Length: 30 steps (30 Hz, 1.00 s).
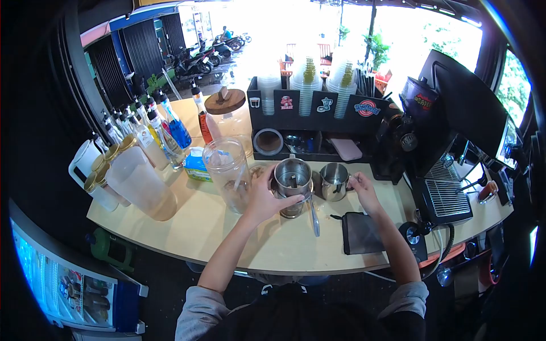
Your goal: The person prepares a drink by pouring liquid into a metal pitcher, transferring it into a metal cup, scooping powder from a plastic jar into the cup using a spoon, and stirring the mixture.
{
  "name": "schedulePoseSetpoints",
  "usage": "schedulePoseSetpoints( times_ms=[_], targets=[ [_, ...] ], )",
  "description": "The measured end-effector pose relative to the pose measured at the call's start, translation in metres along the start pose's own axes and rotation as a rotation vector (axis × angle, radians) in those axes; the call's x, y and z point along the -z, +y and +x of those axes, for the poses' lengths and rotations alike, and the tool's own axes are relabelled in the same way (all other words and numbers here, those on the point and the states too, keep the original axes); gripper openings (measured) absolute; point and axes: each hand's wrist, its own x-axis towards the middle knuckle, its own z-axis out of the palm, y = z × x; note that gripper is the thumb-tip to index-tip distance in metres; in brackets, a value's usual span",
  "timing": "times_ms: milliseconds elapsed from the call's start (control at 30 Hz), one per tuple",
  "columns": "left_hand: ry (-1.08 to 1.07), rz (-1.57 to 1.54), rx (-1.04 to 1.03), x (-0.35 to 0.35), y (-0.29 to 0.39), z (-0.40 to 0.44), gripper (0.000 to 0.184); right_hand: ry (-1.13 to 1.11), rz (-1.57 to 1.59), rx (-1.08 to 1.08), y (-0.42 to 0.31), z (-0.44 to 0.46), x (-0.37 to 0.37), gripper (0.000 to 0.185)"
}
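Plainly, the frosted pitcher [142, 184] stood on the counter [256, 247] well to the left of the tall steel cup [293, 184], with the blue packet [196, 166] closer to that cup and the clear jar [220, 170] closer still. The left hand [267, 199] was wrapped around the cup, its thumb across the near wall and its fingers along the left side. The cup looked stiff, fairly light and hard to break, though probably slick if wet; a grip around the wall, below the rim, seemed sound. A metal utensil [315, 220] slanted toward the person just right of the cup. Near the cup, farther right, the small steel pitcher [333, 184] stood upright, the fingers of the right hand [365, 193] drawn together on its handle. It too was likely rigid and light, best held by that handle. Right of the cup and nearer the person lay a dark pouch [363, 234]; the espresso machine [449, 193] stood farthest right.
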Motion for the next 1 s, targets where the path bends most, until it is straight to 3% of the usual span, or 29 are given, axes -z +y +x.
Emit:
schedulePoseSetpoints(
  times_ms=[433,633,900,1000],
  targets=[
    [0.003,-0.065,0.025,-0.003,-0.013,-0.002,0.084,-0.159,-0.001,0.290,-0.145,0.026,-0.014,0.010],
    [0.020,-0.082,-0.016,-0.004,-0.015,-0.001,0.083,-0.230,-0.013,0.308,-0.187,0.033,-0.035,0.015],
    [0.014,-0.075,-0.024,-0.004,-0.018,0.000,0.081,-0.265,-0.492,0.379,-0.220,0.035,-0.053,0.022],
    [0.023,-0.082,-0.038,-0.004,-0.016,0.000,0.080,-0.283,-0.539,0.438,-0.221,0.039,-0.057,0.021]
  ],
)
